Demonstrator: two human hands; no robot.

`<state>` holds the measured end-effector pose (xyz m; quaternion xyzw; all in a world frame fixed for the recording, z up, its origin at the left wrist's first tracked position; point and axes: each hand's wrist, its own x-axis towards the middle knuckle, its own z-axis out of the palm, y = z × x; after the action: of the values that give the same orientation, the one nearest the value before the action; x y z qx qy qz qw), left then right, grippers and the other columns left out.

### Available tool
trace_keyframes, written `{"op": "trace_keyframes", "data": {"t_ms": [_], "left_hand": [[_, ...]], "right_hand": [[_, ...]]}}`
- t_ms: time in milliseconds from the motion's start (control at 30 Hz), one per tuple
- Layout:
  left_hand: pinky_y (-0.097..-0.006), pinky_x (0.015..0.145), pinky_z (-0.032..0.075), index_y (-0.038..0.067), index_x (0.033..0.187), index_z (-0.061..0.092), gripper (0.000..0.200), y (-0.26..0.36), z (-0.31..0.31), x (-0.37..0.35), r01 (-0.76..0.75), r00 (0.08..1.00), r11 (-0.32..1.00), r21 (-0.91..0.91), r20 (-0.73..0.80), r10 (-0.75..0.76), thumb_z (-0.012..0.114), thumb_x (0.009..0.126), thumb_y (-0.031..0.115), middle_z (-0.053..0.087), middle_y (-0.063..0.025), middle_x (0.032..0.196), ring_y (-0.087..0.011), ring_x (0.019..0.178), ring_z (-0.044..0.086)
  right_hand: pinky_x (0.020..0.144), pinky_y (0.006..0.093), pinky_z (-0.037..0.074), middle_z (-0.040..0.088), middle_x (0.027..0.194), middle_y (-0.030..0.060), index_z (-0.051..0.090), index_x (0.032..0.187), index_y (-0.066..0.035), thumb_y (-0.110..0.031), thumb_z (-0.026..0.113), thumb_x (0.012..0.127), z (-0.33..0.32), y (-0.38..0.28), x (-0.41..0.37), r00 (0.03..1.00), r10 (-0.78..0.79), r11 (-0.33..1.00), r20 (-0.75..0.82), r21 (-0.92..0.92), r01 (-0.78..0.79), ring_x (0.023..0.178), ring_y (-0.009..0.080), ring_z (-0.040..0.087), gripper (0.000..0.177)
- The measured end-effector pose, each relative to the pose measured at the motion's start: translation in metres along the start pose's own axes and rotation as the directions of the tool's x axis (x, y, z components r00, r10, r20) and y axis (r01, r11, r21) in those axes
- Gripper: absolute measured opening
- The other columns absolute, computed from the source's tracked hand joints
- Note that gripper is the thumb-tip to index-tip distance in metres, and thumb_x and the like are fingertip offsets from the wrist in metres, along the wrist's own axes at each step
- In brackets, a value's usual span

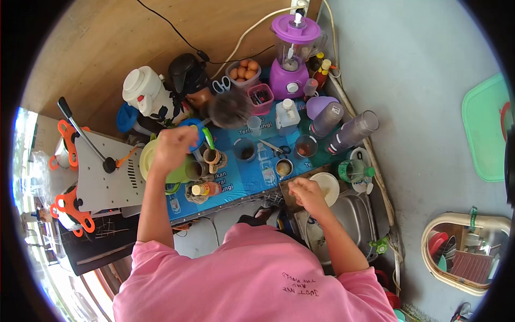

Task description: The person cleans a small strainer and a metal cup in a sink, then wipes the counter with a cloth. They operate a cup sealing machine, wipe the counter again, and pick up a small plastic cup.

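My left hand [174, 146] is raised over the left part of the table, its fingers closed. A thin handle runs from it to a round, dark, see-through head smeared by motion, which looks like a strainer [230, 109]. Below it stand a jar with a green-handled tool [209, 140] and a cup with dark contents [244, 150]. My right hand [306, 192] is closed in front of a cup of brownish liquid [284, 168], beside a white bowl [325, 187]. Whatever its fingers hold, if anything, is hidden.
A purple blender [292, 78], a container of eggs [244, 72] and a white jug [147, 91] stand at the back. To the right are tall stacked cups [351, 131] and a steel sink [351, 225]. A lever-handled machine [110, 163] stands left.
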<state>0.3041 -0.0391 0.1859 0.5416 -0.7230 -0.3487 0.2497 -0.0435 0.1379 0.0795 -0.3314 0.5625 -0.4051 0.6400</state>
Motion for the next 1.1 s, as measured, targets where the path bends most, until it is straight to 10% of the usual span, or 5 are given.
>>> {"op": "trace_keyframes", "data": {"t_ms": [267, 467, 800, 967, 1100], "left_hand": [[-0.0254, 0.054, 0.045, -0.001, 0.081, 0.065, 0.032, -0.107, 0.003, 0.039, 0.172, 0.966, 0.983, 0.056, -0.206, -0.157, 0.057, 0.101, 0.022, 0.064, -0.0037, 0.066, -0.0075, 0.058, 0.056], [-0.0461, 0.068, 0.052, 0.004, 0.085, 0.067, 0.035, -0.117, 0.025, 0.052, 0.160, 0.957, 0.919, 0.359, -0.286, -0.055, 0.054, 0.099, 0.033, 0.070, -0.0173, 0.078, -0.0361, 0.072, 0.069], [-0.0496, 0.075, 0.055, 0.011, 0.096, 0.070, 0.023, -0.111, 0.041, 0.065, 0.320, 0.947, 0.602, 0.732, -0.268, -0.177, 0.063, 0.093, 0.032, 0.072, -0.0172, 0.090, -0.0389, 0.089, 0.070], [-0.0455, 0.078, 0.054, 0.003, 0.105, 0.071, 0.026, -0.033, 0.039, 0.029, 0.090, 0.886, 0.886, 0.455, -0.443, 0.138, 0.070, 0.087, 0.021, 0.072, -0.0193, 0.095, -0.0373, 0.089, 0.069], [-0.0433, 0.089, 0.053, 0.001, 0.115, 0.067, 0.038, 0.006, 0.077, -0.006, -0.091, 0.987, 0.981, 0.171, -0.116, 0.112, 0.075, 0.080, 0.013, 0.070, -0.0225, 0.107, -0.0375, 0.100, 0.068]], "right_hand": [[0.054, 0.0333, 0.036, 0.052, 0.060, 0.0021, 0.064, 0.078, -0.002, -0.029, 0.064, 0.095, 0.022, 0.018, 0.051, 0.989, -0.124, 0.890, 0.081, -0.432, 0.147, 0.057, 0.0124, 0.045, 0.032], [0.061, 0.0372, 0.045, 0.061, 0.069, 0.0090, 0.062, 0.082, -0.001, -0.027, 0.068, 0.091, 0.043, 0.006, 0.083, 0.991, -0.088, 0.823, 0.103, -0.553, 0.131, 0.061, 0.0214, 0.057, 0.028], [0.103, 0.0436, 0.046, 0.053, 0.130, 0.0222, 0.043, 0.135, 0.003, -0.024, 0.082, 0.074, 0.100, 0.018, 0.164, 0.879, -0.465, 0.423, 0.107, -0.846, 0.326, 0.122, 0.0396, 0.053, 0.078], [0.102, 0.0432, 0.047, 0.053, 0.135, 0.0238, 0.042, 0.138, 0.006, -0.025, 0.086, 0.066, 0.108, 0.025, 0.186, 0.952, -0.284, 0.512, 0.113, -0.822, 0.250, 0.124, 0.0390, 0.054, 0.089], [0.095, 0.0433, 0.052, 0.058, 0.129, 0.0227, 0.046, 0.133, 0.004, -0.026, 0.087, 0.063, 0.089, 0.011, 0.158, 0.877, -0.472, 0.548, 0.095, -0.748, 0.376, 0.113, 0.0385, 0.062, 0.086]]}}
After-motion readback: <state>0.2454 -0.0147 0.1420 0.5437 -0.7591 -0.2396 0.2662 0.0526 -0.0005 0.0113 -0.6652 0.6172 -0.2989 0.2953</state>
